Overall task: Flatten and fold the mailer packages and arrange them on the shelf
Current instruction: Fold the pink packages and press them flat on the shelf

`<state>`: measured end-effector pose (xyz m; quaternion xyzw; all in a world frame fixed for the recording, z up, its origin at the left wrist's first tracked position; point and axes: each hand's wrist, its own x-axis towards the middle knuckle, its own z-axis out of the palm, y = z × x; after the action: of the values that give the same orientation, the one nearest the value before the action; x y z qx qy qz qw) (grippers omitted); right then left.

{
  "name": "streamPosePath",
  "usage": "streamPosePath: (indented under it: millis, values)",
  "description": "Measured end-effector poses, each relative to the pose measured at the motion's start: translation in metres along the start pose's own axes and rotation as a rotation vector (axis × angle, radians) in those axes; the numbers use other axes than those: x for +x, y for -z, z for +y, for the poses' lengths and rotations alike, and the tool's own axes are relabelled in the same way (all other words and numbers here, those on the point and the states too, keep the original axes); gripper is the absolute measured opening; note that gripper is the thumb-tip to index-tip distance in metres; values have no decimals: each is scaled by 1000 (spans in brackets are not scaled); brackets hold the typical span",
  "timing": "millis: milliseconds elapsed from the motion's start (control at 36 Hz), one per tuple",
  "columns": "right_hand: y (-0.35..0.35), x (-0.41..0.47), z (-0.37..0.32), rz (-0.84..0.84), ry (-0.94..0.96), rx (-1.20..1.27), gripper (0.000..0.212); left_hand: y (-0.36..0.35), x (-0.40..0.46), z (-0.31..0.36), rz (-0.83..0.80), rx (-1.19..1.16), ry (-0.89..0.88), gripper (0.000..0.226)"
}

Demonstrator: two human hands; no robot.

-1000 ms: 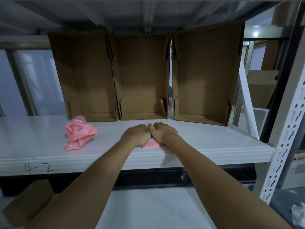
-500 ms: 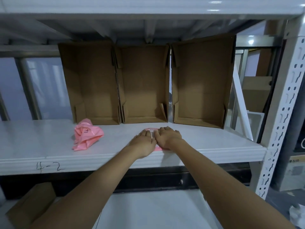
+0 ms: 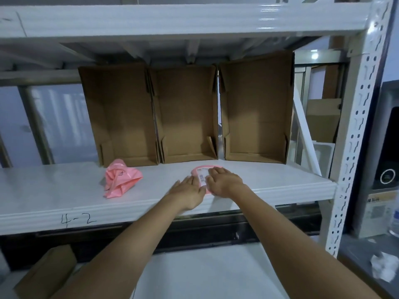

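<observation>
The shelf (image 3: pixel 64 190) is smooth white painted metal with a soft sheen; the three boxes (image 3: pixel 185 113) are matt brown cardboard; the crumpled mailer (image 3: pixel 121 180) at 9 o'clock is glossy pink plastic

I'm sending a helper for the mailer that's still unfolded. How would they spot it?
On the white shelf marked 4-2, look before the leftmost cardboard box. The crumpled pink mailer lies there alone, bunched up, unlike the flat pink one under both hands.

Storeroom or warehouse: white metal racking (image 3: pixel 354 134), shelf (image 3: pixel 54 190) hand-marked "4-2", open cardboard boxes (image 3: pixel 185 113), stacked cartons.
</observation>
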<state>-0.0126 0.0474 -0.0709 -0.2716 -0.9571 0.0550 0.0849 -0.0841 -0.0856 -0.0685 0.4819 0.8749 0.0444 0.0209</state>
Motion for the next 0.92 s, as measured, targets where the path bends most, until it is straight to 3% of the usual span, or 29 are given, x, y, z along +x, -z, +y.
streamPosePath:
  millis: [83, 167, 222, 306, 444, 722, 917]
  values:
    - [3, -4, -3, 11, -33, -52, 55, 0, -3, -6, -4, -15, -32, 60]
    - [5, -11, -16, 149, -54, -150, 51, -1, -3, -11, 57, -141, -38, 59]
    - [1, -16, -24, 221, -44, -125, 48, 1, 1, -11, 123, -197, -35, 57]
    - [-9, -16, -28, 200, -37, -52, 49, 4, 7, -7, 157, -195, -50, 53]
    - [-4, -13, -26, 166, -39, 3, 52, 2, 10, -15, 201, -80, -57, 54]
    - [19, -1, -41, 256, -51, 158, 53, 32, -1, -40, 520, 273, -55, 51]
    - [31, 4, -76, 192, 19, 181, 55, 67, -10, -67, 583, 304, 55, 46]
